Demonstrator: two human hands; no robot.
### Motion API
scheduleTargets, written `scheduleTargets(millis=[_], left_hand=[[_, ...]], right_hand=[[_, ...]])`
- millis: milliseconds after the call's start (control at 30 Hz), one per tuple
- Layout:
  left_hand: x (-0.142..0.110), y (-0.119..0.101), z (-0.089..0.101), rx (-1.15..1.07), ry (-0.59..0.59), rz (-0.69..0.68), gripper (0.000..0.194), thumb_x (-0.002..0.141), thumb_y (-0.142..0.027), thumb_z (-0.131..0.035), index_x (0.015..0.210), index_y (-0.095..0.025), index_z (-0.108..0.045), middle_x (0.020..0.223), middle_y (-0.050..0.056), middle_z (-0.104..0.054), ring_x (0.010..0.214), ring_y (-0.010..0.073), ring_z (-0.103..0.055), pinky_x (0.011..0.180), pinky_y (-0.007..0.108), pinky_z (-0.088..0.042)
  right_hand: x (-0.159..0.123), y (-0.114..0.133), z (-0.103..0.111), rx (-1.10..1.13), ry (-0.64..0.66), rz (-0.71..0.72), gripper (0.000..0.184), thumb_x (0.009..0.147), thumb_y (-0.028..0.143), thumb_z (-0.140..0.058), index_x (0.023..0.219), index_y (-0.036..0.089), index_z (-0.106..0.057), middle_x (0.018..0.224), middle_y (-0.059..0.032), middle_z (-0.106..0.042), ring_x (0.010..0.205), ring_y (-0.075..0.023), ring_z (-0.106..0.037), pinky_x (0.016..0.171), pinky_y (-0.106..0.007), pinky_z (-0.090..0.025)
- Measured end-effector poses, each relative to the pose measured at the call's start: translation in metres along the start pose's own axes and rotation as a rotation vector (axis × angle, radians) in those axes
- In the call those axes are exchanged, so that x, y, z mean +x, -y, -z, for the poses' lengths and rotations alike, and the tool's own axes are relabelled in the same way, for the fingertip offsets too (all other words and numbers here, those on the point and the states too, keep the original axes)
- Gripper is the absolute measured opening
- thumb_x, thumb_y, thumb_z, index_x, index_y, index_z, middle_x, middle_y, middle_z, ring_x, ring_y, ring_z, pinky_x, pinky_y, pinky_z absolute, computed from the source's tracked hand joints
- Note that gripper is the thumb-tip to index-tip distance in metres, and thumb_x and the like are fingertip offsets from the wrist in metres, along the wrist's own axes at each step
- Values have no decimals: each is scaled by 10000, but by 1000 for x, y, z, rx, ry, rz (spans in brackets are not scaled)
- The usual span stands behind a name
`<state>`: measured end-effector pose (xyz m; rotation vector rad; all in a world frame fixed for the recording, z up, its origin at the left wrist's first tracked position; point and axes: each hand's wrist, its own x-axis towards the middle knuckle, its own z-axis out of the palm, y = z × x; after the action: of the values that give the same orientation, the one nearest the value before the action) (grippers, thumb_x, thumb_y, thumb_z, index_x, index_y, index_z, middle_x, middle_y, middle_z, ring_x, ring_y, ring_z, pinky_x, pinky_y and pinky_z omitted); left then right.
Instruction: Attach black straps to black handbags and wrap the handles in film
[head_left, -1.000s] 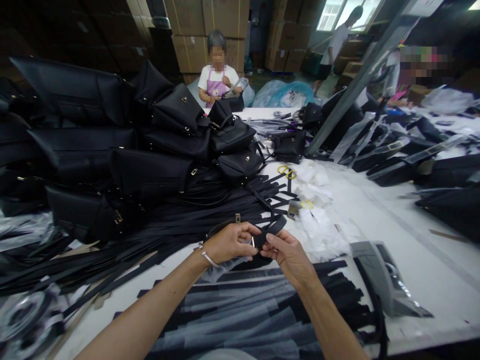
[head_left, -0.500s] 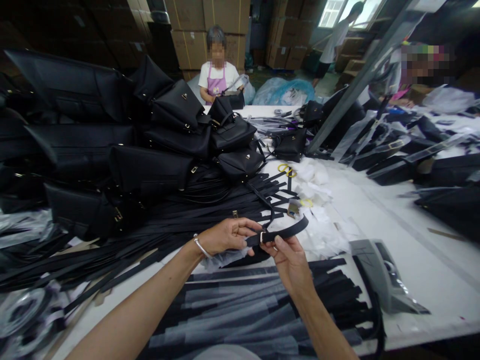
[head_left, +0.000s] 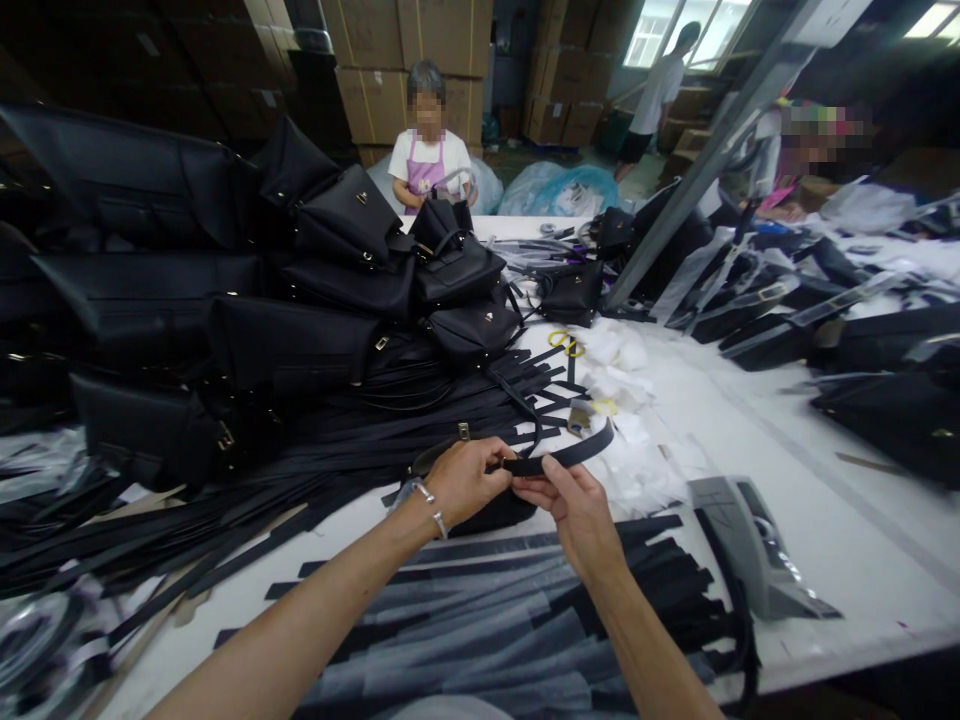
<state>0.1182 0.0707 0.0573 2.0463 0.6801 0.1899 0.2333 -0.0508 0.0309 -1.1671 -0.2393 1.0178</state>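
Observation:
A black strap (head_left: pixel 574 452) with a curved free end runs between my two hands. My left hand (head_left: pixel 471 482) is closed on it at the left, where the buckle lies mostly hidden by the fingers. Thumb and fingers of my right hand (head_left: pixel 571 505) pinch the strap further along, its tip arching up to the right. Beneath the hands sits a black handbag (head_left: pixel 495 515), largely covered, with a gold clasp (head_left: pixel 463 431) showing behind my left hand. Black strips with a greyish film (head_left: pixel 450 620) lie fanned out on the near side.
Black handbags (head_left: pixel 300 340) are heaped at the left. Yellow-handled scissors (head_left: pixel 566 343) and white scraps (head_left: pixel 630 460) lie beyond my hands. A grey tape dispenser (head_left: pixel 750 545) stands at the right, behind it a slanted metal post (head_left: pixel 675 190). Across the table a co-worker (head_left: pixel 427 160) handles a bag.
The buckle on the strap has gone from plain view to behind my left fingers. My left hand has turned and come closer to my right, which still pinches the strap.

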Motion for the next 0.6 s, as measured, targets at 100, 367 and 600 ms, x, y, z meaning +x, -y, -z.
scheduleTargets(millis=[100,367,600], left_hand=[[1,-1,-3,-22,-24,8,279,743,-151,-491,983,-215,-615,792,-15,-658,670,133,-578,634,232,-440],[2,-5,-8,-128,104,20,273,774,-193,-474,1028,-200,-576,824,6,-660,606,133,-599,514,207,-442],[4,-15,-8,27,5,-66,278,797,-124,-436,1005,-216,-596,794,-4,-654,682,142,-597,660,228,-438]], right_hand=[[0,-3,0,-13,-52,26,258,705,356,-757,788,130,-664,738,-71,-739,718,-237,-718,759,-396,-588],[-5,-14,8,-293,-116,167,270,709,343,-749,908,165,-711,799,-24,-738,734,-200,-699,769,-351,-578],[-8,-23,5,-261,-195,212,277,696,309,-754,943,191,-712,874,-19,-739,858,-211,-675,841,-349,-528]])
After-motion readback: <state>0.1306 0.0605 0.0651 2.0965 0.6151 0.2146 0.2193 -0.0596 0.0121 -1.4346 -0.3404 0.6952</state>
